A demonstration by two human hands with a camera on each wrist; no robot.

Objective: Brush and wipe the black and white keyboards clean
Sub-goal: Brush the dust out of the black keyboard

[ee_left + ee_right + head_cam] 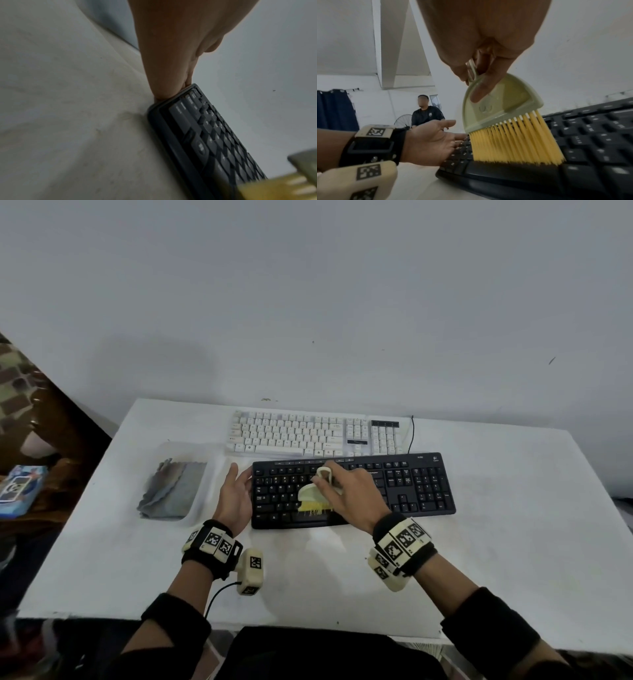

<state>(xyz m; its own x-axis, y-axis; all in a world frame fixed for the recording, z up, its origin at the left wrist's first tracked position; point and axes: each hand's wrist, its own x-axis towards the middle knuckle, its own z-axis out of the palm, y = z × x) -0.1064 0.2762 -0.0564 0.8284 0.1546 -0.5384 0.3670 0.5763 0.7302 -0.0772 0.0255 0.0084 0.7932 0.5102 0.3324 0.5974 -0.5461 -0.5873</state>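
- The right hand (352, 494) is gripping the brush (503, 106) by its handle, bristles touching the black keyboard (414, 491) beneath it.
- The left hand (236, 494), fingers straight, is bracing that keyboard's left edge.
- The white keyboard (291, 433) is lying beyond both hands.

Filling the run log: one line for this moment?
right hand: brush on black keyboard | left hand: steadies its edge

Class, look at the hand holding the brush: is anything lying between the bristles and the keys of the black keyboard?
Nothing visible does. The right hand grips the brush, and its yellow bristles reach the black keyboard directly. The left hand rests at the keyboard's left end, beside the brush.
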